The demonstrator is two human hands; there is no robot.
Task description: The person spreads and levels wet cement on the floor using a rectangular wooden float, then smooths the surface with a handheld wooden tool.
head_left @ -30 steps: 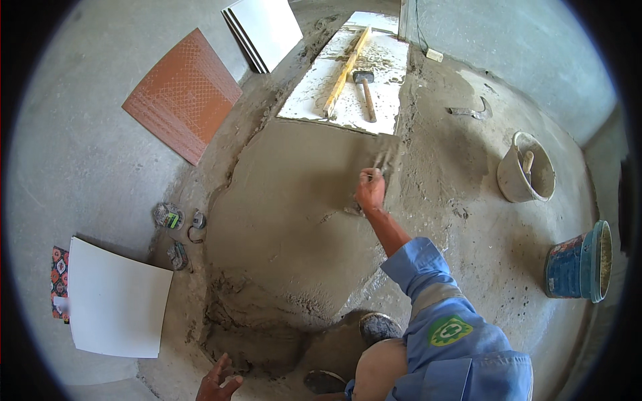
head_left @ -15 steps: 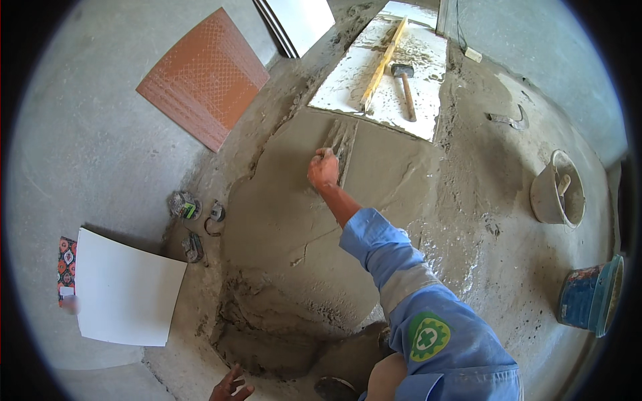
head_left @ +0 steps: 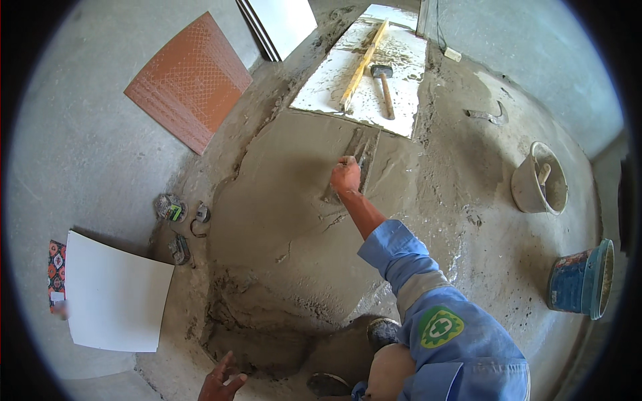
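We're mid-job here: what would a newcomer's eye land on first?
Probably the right hand near the centre, gripping a flat trowel against the grey mortar. Next, the orange-brown tile at upper left, with its lattice-patterned face. Then, beyond the trowel toward the top, the yellow bar and dark-headed mallet lying on splattered white tiles.

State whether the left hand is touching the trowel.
Apart. The head view shows a broad stretch of grey mortar between the left hand and the trowel.
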